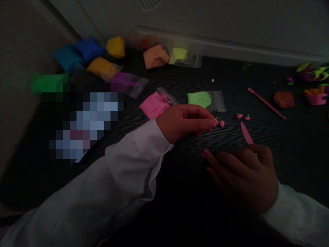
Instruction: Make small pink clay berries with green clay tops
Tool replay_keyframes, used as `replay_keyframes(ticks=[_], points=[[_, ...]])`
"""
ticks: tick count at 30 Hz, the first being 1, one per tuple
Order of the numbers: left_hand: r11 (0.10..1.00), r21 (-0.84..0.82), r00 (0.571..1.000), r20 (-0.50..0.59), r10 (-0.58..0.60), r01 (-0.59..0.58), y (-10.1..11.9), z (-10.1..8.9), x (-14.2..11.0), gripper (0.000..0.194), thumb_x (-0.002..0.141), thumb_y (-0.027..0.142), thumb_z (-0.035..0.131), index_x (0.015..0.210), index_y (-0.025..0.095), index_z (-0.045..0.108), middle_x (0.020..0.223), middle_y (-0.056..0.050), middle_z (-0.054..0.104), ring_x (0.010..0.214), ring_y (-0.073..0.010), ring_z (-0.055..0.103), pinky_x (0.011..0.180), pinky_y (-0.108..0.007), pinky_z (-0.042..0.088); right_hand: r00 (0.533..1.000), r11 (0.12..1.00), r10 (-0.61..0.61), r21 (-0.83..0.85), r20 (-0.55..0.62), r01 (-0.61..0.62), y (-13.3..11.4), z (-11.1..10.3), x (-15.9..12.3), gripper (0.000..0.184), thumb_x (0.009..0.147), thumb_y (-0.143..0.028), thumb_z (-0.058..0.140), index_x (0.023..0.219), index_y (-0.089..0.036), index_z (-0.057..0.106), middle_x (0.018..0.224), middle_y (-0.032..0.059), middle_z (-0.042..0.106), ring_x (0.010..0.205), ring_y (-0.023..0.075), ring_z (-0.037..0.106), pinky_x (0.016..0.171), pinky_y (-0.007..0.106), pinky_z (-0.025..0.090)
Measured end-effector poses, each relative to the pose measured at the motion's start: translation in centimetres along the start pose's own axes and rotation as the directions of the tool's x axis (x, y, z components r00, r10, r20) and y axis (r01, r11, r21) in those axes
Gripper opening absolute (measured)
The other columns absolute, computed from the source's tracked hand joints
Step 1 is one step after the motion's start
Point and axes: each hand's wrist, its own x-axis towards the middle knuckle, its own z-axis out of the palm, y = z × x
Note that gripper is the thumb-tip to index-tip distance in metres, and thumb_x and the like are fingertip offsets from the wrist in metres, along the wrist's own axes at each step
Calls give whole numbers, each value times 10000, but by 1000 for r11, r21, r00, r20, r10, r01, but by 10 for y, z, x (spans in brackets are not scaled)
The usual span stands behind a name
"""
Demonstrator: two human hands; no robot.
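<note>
My left hand [185, 121] reaches across a dark ribbed table [180, 192], its fingertips pinched together right beside a tiny pink clay piece with a green top [221, 123]. Two more such pieces [243, 117] lie a little further right. My right hand [244, 175] rests on the table with curled fingers, holding a pink plastic clay knife [246, 133] whose blade sticks out above the knuckles. Just behind my left hand lie a bag of pink clay [154, 104] and a bag of light green clay [203, 99].
Bags of clay in blue, yellow, green, purple, orange and lime [102, 65] lie along the far left and back. A thin pink modelling stick [266, 103] and a brown clay lump [284, 99] sit at right, with colourful clay figures [315, 84] beyond. A wall runs behind.
</note>
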Motion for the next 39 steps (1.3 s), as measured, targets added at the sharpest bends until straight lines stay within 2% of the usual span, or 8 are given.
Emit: replay_keyframes(ticks=[7, 11, 14, 18, 24, 30, 33, 39], points=[[1000, -11, 1000, 1, 13, -13, 0, 0, 0, 87, 624, 192, 604, 683, 132, 581, 592, 29, 553, 539, -39, 481, 507, -179, 364, 988, 982, 129, 150, -81, -116, 9, 1, 1, 223, 708, -291, 578, 925, -292, 629, 715, 10, 627, 645, 170, 451, 622, 360, 318], [1000, 0, 1000, -4, 14, -14, 0, 0, 0, 91, 627, 198, 601, 689, 134, 584, 593, 29, 554, 532, -40, 477, 506, -183, 368, 983, 966, 170, 210, -73, -152, 14, 1, 2, 232, 703, -266, 591, 933, -281, 624, 725, 25, 616, 661, 166, 466, 628, 350, 333], [1000, 20, 1000, -20, 8, -8, 0, 0, 0, 96, 635, 209, 594, 698, 136, 587, 601, 28, 557, 540, -42, 478, 516, -187, 376, 984, 967, 169, 200, -50, -156, 14, 1, 2, 270, 702, -300, 588, 971, -276, 610, 743, 27, 616, 676, 173, 469, 634, 354, 333], [999, 48, 1000, -18, -20, 21, 1, 0, 0, 114, 639, 220, 591, 715, 135, 586, 604, 26, 559, 548, -46, 482, 519, -191, 381, 993, 990, 112, 94, -32, -108, 7, -2, -1, 314, 713, -358, 560, 1008, -258, 599, 760, 34, 629, 668, 186, 463, 654, 388, 317], [1000, 1, 1000, 3, 27, -27, 0, 0, 0, 81, 646, 199, 581, 695, 135, 578, 598, 33, 558, 534, -36, 479, 510, -182, 373, 996, 997, 78, -4, 32, -78, -1, -2, -8, 377, 733, -428, 506, 1065, -262, 570, 791, 37, 635, 663, 181, 458, 677, 411, 312], [1000, 24, 1000, -6, 6, -6, 0, 0, 0, 90, 647, 207, 578, 700, 134, 577, 603, 32, 560, 540, -38, 479, 518, -185, 376, 998, 998, 56, -21, 27, -55, -1, 0, -5, 337, 741, -413, 501, 1025, -256, 593, 809, 32, 632, 688, 187, 461, 688, 413, 313], [1000, 26, 1000, -6, -4, 4, 1, 0, 0, 96, 643, 209, 585, 703, 133, 576, 606, 31, 560, 541, -38, 478, 517, -185, 373, 997, 998, 70, 4, 29, -70, 1, 0, -4, 312, 742, -389, 507, 1017, -267, 595, 805, 32, 624, 688, 189, 461, 684, 412, 311], [998, 53, 999, -33, 18, -17, 0, 1, 0, 87, 646, 204, 589, 692, 130, 577, 594, 25, 553, 530, -40, 476, 516, -193, 378, 988, 969, 154, 194, 2, -151, 11, 1, -4, 270, 719, -308, 558, 984, -301, 610, 821, 48, 575, 718, 184, 461, 651, 372, 320]])
